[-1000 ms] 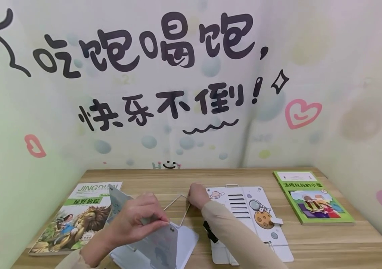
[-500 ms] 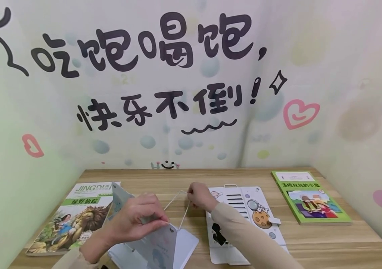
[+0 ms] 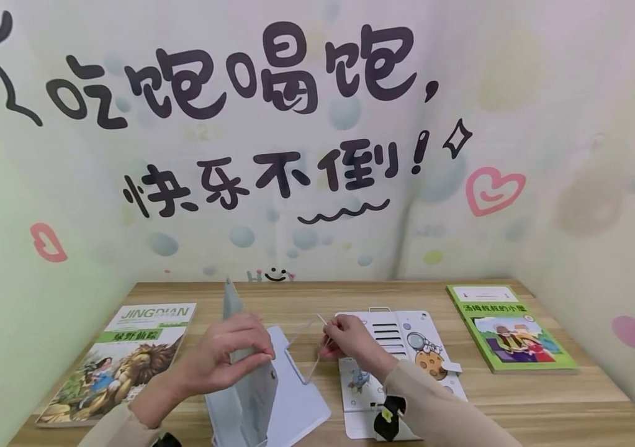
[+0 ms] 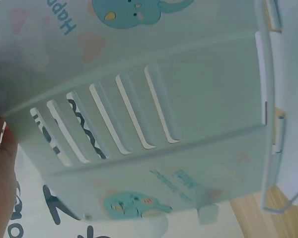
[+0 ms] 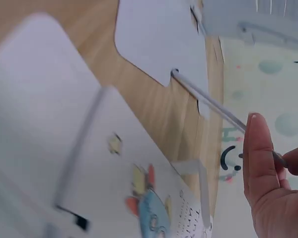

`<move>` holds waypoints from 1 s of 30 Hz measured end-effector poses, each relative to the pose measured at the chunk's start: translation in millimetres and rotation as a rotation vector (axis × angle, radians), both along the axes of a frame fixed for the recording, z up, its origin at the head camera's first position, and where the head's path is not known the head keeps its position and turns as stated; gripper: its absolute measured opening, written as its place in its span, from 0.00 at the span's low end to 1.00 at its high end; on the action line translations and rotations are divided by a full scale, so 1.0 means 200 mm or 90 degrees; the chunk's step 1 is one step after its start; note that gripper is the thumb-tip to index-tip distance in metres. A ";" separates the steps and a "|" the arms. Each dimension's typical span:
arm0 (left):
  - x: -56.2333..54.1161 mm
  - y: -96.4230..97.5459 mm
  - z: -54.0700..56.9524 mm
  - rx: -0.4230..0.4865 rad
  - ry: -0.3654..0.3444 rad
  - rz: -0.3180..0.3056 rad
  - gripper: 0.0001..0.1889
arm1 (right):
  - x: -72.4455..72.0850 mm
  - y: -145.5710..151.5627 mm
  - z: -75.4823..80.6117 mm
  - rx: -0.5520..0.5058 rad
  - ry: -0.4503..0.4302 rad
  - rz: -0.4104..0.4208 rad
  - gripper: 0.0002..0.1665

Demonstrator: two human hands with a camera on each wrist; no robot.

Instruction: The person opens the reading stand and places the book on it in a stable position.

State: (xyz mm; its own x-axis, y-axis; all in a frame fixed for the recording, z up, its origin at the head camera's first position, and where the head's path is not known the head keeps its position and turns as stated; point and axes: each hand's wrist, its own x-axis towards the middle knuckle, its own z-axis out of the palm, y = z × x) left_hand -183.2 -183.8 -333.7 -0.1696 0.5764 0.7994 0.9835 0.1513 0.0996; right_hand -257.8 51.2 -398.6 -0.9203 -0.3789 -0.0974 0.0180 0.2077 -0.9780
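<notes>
A pale blue-white metal book stand, its slotted panel (image 3: pixel 256 403) raised from a flat base plate (image 3: pixel 303 406), is at the front middle. My left hand (image 3: pixel 230 354) holds the panel by its upper edge, thumb against fingers. The left wrist view shows the slots and cartoon prints of the panel (image 4: pixel 213 89). My right hand (image 3: pixel 353 341) pinches the thin wire support (image 3: pixel 297 366) of this stand. In the right wrist view, the wire (image 5: pixel 208 101) runs from the base plate to the thumb and fingers of the right hand (image 5: pixel 268 183).
A second book stand (image 3: pixel 434 363) with space prints lies flat under the right forearm. A picture book (image 3: pixel 121 379) lies at the left, and a green-bordered book (image 3: pixel 513 338) at the right. The wooden table (image 3: pixel 406 295) meets a printed wall behind.
The panel has swung more edge-on and upright in the left hand. My right hand has shifted slightly right and down with the wire, whose lower part now shows over the base plate.
</notes>
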 end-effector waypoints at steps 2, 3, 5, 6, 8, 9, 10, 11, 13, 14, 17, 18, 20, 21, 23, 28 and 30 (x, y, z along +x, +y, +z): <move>0.00 -0.01 -0.01 -0.008 -0.017 0.004 0.05 | 0.04 0.01 0.00 -0.020 -0.010 -0.002 0.09; 0.00 -0.01 -0.01 -0.012 -0.025 0.005 0.05 | 0.06 0.01 0.00 -0.032 -0.012 -0.002 0.09; 0.00 -0.02 -0.01 -0.017 -0.037 0.003 0.04 | 0.11 0.01 0.00 -0.052 -0.011 0.000 0.09; 0.00 -0.02 -0.01 -0.019 -0.040 0.001 0.04 | 0.13 0.00 0.00 -0.061 -0.007 0.003 0.09; 0.01 -0.02 -0.01 -0.021 -0.044 -0.008 0.03 | 0.17 -0.01 0.00 -0.076 0.003 0.007 0.10; 0.01 -0.02 -0.01 -0.021 -0.043 -0.012 0.03 | 0.19 -0.02 0.00 -0.082 0.011 0.008 0.10; 0.02 -0.02 -0.01 -0.022 -0.042 -0.017 0.03 | 0.21 -0.03 0.00 -0.086 0.021 0.010 0.11; 0.02 -0.02 -0.01 -0.022 -0.041 -0.018 0.03 | 0.23 -0.04 0.00 -0.087 0.034 0.012 0.11; 0.03 -0.02 -0.01 -0.019 -0.039 -0.025 0.04 | 0.25 -0.06 0.00 -0.088 0.061 0.020 0.11; 0.03 -0.02 -0.01 -0.017 -0.039 -0.027 0.04 | 0.26 -0.08 0.00 -0.088 0.074 0.029 0.11; 0.04 -0.03 0.00 -0.011 -0.044 -0.029 0.04 | 0.27 -0.12 0.00 -0.070 0.110 0.065 0.10; 0.04 -0.03 0.00 -0.010 -0.046 -0.030 0.04 | 0.28 -0.14 -0.01 -0.058 0.118 0.084 0.09; 0.05 -0.03 0.00 -0.009 -0.051 -0.026 0.04 | 0.28 -0.15 -0.02 -0.030 0.131 0.116 0.07; 0.05 -0.03 0.01 -0.010 -0.054 -0.024 0.04 | 0.28 -0.16 -0.03 -0.016 0.135 0.130 0.05; 0.04 -0.03 0.01 -0.010 -0.054 -0.022 0.04 | 0.28 -0.16 -0.05 0.012 0.144 0.155 0.02; 0.04 -0.02 0.01 -0.010 -0.059 -0.017 0.04 | 0.26 -0.14 -0.09 0.067 0.171 0.198 0.03; 0.05 -0.02 0.00 -0.009 -0.064 -0.017 0.04 | 0.25 -0.14 -0.10 0.090 0.182 0.209 0.03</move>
State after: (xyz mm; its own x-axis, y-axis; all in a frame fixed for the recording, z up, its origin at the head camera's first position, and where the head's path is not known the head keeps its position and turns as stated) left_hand -174.1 -188.4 -333.3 -0.2328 0.5927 0.7710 0.9724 0.1277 0.1955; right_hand -207.0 23.8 -418.2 -0.7508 -0.6567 0.0709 -0.3374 0.2889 -0.8959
